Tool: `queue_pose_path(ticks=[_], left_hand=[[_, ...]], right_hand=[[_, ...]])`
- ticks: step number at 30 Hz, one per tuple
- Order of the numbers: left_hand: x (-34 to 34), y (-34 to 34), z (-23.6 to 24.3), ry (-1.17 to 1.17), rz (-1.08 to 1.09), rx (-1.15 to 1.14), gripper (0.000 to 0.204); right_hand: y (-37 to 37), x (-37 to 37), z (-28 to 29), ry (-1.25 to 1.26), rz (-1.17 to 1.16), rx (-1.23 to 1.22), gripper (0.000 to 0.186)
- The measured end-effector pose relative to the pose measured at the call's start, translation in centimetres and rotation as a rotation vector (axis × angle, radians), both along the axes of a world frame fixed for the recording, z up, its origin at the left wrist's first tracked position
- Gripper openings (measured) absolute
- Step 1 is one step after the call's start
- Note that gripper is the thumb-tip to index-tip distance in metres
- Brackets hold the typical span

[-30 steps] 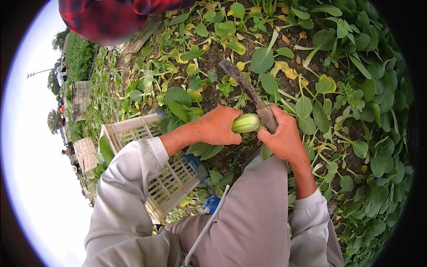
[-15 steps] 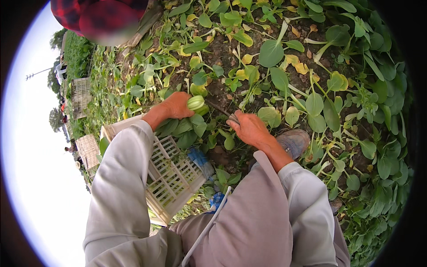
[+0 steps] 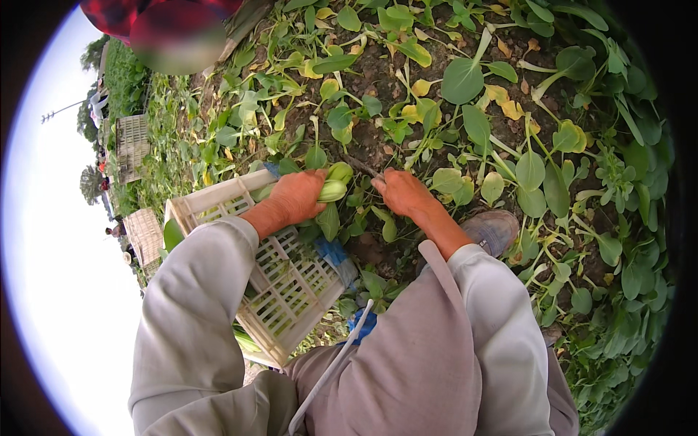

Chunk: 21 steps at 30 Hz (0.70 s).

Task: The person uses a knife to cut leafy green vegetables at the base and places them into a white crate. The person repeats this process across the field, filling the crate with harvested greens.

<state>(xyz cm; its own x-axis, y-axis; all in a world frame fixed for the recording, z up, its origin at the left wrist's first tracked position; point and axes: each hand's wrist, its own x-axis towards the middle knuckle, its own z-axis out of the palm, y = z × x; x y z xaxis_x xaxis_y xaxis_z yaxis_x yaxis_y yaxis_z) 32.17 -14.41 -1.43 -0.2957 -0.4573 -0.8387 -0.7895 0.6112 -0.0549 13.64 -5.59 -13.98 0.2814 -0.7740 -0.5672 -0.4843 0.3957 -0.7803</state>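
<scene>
Gripping two plump, pale-green leafy vegetable heads [image 3: 333, 190] at the end of a white slatted plastic crate [image 3: 291, 299], the left hand [image 3: 294, 196] had its fingers curled around them, the ribbed stem ends jutting out on the right. The heads lay side by side, one above the other in view; how far their leaves ran behind the hand could not be told. The right hand [image 3: 404, 193] was folded around a dark, narrow-bladed knife [image 3: 361, 166], its handle mostly hidden in the fist and its blade pointing up and left towards the stem ends, near them; whether it touched them was unclear. The crate stood tilted in view below the left forearm, with crumpled blue plastic [image 3: 335, 259] at its right end. A worn grey shoe [image 3: 496, 230] rested on the ground below the right wrist, beside greyish-mauve trousers [image 3: 411, 356] with a white drawstring [image 3: 331, 378]. Loose green leaves [image 3: 463, 81] and yellowed leaves [image 3: 502, 97] littered the brown soil, dense dark-green plants [image 3: 640, 272] filled the right side, and a person in a red-and-black checked garment [image 3: 109, 18] showed at the upper left.
</scene>
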Motion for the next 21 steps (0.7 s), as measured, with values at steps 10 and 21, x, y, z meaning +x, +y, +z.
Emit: queue_pose_path(ticks=[10,21], left_hand=[[-0.9,2.6,1.2,0.104,-0.122,-0.076,0.079],[-13.6,2.8,6.2,0.933,0.024,-0.046,0.062]], right_hand=[[2.5,-0.9,0.1,0.007,0.076,-0.034,0.040],[4.9,-13.4,7.1,-0.587,-1.026,-0.161,0.043]])
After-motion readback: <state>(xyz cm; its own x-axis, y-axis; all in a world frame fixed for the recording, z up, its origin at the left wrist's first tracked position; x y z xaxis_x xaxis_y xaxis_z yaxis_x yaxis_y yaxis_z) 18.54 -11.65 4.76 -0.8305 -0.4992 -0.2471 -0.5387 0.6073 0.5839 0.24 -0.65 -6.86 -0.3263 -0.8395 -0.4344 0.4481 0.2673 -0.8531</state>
